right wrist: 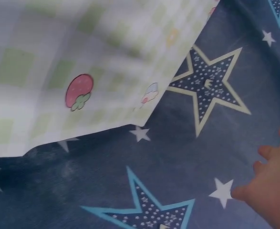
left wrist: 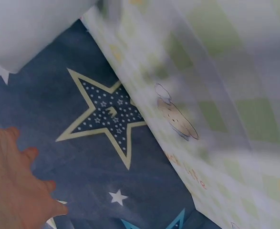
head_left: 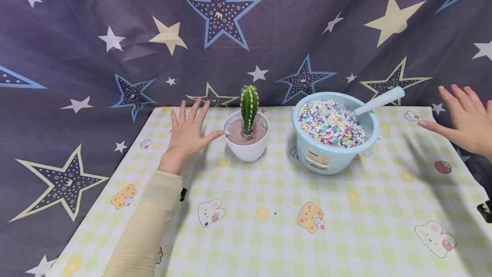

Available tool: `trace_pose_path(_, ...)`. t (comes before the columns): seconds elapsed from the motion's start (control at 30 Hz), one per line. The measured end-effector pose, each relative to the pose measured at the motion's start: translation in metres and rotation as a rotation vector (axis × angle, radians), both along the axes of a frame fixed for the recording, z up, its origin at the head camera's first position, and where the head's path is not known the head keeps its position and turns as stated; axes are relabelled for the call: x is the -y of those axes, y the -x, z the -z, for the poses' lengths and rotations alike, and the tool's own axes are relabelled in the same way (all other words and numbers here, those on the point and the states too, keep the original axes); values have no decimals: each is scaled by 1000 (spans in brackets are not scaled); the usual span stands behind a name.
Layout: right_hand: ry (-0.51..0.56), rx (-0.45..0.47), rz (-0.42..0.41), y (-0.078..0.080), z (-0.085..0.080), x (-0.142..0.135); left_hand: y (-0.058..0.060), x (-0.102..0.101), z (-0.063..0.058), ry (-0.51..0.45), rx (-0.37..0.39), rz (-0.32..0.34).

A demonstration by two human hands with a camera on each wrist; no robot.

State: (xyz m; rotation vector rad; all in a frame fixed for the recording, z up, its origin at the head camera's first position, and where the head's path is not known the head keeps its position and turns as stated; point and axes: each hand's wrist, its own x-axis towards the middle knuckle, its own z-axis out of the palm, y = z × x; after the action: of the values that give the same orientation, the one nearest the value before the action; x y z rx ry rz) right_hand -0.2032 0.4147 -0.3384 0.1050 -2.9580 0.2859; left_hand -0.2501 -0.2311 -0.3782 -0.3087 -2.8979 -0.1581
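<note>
White pot (head_left: 246, 152), gap, blue bucket (head_left: 344, 159) near table edge (head_left: 281, 108)

Green cactus (head_left: 249, 108) upright in white pot (head_left: 247, 152); blue bucket (head_left: 346, 160) of multicoloured beads (head_left: 330, 125) nearby, handle (head_left: 378, 102) tilted.

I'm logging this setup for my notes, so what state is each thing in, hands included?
Pot: upright, holding brown fill
Cactus: upright in the fill
Bucket: upright, open, holding loose mixed-colour beads
Handle: slanting out over the bucket's rim
Left hand: fingers spread, holding nothing; whether its thumb touches the pot is unclear
Right hand: fingers spread, holding nothing, apart from the bucket
Tablecloth: spread out
Backdrop: hanging
</note>
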Motion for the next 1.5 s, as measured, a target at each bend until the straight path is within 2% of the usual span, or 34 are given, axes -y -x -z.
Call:
trace_pose_path(0.2,5,18,-22,-1,-7,12,-6,-12,-4,-28,-50,33)
trace_pose_path(0.4,39,-6,-90,-3,-13,27,-14,-28,-13,-96,-167,86)
trace_pose_path(0.67,99,-53,-168,-1,-22,44,-31,-54,-26,-297,-386,223)
trace_pose_path(0.83,144,-74,-196,0,-26,54,-40,-73,-32,-398,-444,304)
trace_pose_path(0.97,167,-70,-193,0,-29,61,-47,-94,-32,-440,-428,369)
trace_pose_path(1.2,227,-90,-209,4,-33,73,-57,-134,-18,-498,-337,463)
trace_pose_path(1.33,232,-93,-203,5,-32,77,-58,-155,-11,-535,-252,461)
trace_pose_path(1.5,223,-73,-184,7,-31,84,-56,-178,-5,-576,-149,412)
